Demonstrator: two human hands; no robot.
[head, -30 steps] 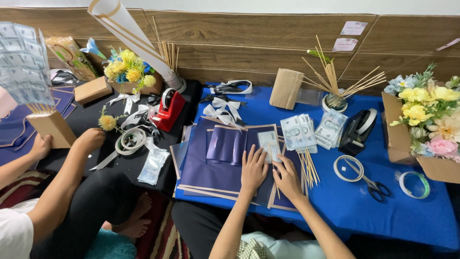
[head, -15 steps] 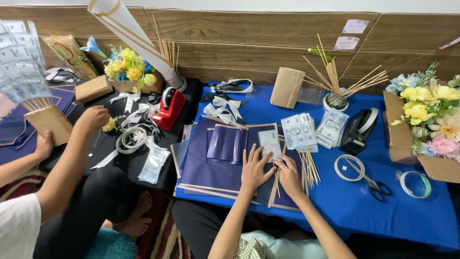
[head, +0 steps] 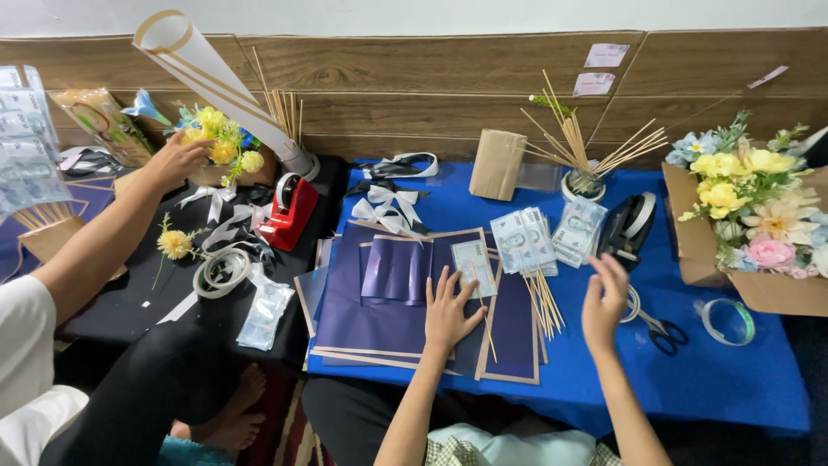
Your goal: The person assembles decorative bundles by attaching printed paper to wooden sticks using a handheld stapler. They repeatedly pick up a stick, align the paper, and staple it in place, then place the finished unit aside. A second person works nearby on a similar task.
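Dark blue paper (head: 379, 298) is pressed flat near the front edge of the blue table (head: 733, 380).
The left hand (head: 450, 312) lies open on it, holding nothing. The right hand (head: 604, 302) is lifted, open and empty, beside the scissors (head: 660, 328). A wooden stick (head: 483, 311) is nearest for pinching.

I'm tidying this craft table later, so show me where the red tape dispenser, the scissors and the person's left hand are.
red tape dispenser (head: 291, 213), head view, on its red body.
scissors (head: 662, 330), head view, on the black handles.
left hand (head: 450, 309), head view, on the back of the hand, flat on the dark blue paper (head: 371, 315).
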